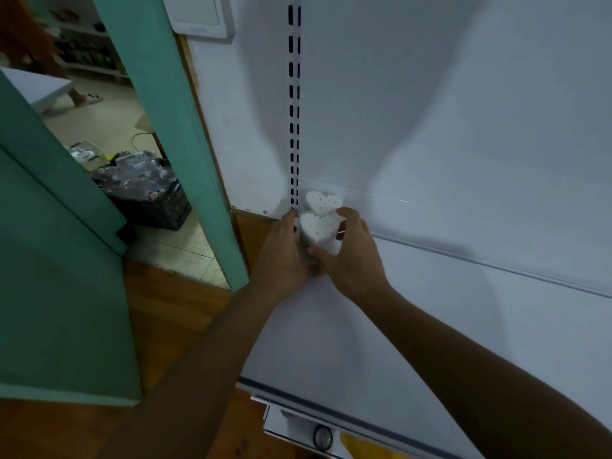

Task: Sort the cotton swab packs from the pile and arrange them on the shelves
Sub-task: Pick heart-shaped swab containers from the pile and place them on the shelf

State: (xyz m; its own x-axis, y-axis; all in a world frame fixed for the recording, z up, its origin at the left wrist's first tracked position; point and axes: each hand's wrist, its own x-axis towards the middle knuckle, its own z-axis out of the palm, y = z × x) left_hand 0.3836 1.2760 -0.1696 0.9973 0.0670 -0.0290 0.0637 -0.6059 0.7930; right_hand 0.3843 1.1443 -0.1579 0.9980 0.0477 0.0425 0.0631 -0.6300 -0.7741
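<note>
Both of your hands are working at the back left corner of the white shelf. Your left hand is cupping the left side of the nearer heart-shaped cotton swab pack, fingers curled round its clear wall. Your right hand is gripping the same pack from the right: the thumb is lying across its lower front, and the fingers are wrapping over its right edge. So you are holding this pack between the two hands; whether its base is resting on the shelf I cannot tell, since the hands are hiding it.

A second heart-shaped pack is standing just behind the held one, against the back panel, and the two packs are touching or very nearly so. Both are showing their white swab tips upward. They are sitting just right of the slotted upright rail.

Off to your left, through a doorway with a green frame, a black crate full of clear-wrapped packs is sitting on the tiled floor. A person's foot in a sandal is showing farther back. Wooden flooring is lying below your left forearm.
</note>
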